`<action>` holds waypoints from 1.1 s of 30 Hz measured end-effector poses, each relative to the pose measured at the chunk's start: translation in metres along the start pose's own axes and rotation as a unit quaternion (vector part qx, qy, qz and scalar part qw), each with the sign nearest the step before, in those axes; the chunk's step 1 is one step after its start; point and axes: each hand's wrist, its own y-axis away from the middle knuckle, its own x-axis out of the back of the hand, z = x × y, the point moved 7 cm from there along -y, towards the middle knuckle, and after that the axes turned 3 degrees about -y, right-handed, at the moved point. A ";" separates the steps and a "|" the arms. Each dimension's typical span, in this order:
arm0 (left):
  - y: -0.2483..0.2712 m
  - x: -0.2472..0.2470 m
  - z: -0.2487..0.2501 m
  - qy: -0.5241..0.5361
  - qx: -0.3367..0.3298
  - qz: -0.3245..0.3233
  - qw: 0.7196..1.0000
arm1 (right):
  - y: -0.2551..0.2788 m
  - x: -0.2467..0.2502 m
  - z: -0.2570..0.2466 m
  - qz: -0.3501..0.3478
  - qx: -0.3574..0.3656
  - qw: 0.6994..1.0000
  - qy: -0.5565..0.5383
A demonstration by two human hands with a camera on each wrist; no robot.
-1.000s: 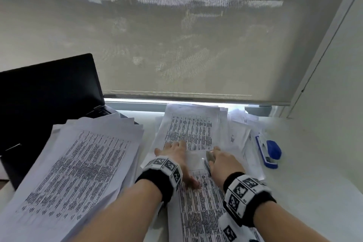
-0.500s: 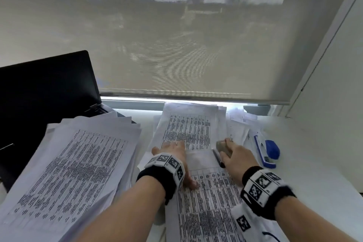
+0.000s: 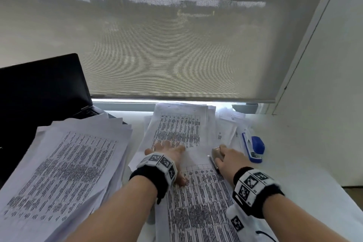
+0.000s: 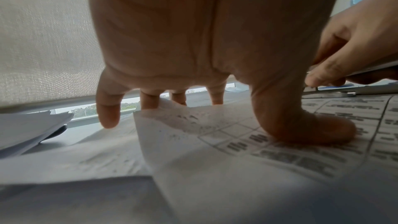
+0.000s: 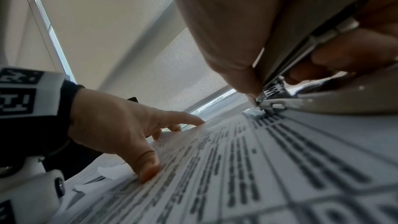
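Note:
A printed sheet with a dense table [image 3: 198, 202] lies in front of me on the white desk. My left hand [image 3: 167, 153] presses flat on its top left part, fingers spread and thumb down on the print [image 4: 312, 132]. My right hand [image 3: 228, 158] grips a grey metal stapler [image 3: 215, 156] at the sheet's top right corner. In the right wrist view the stapler [image 5: 301, 57] has its mouth over the paper's corner, thumb on top and fingers curled below.
A thick stack of printed sheets [image 3: 64, 167] lies at the left, over a black laptop [image 3: 39, 88]. More papers [image 3: 180, 125] lie beyond my hands by the window blind. A blue stapler [image 3: 253, 148] sits right of my right hand.
My right hand has moved the grey stapler to the right, from the sheet's top middle to its top right corner. My left hand stays pressed on the sheet.

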 end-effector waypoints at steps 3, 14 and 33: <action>-0.003 -0.002 -0.001 -0.004 0.002 -0.003 1.000 | -0.008 -0.001 -0.002 0.009 -0.021 0.999 -0.031; -0.009 -0.002 -0.002 -0.014 0.007 -0.014 1.000 | -0.042 0.002 -0.010 0.070 -0.089 0.981 -0.158; 0.064 0.024 0.009 0.157 -0.033 0.146 0.976 | 0.089 0.043 0.099 0.063 -0.066 0.950 -0.298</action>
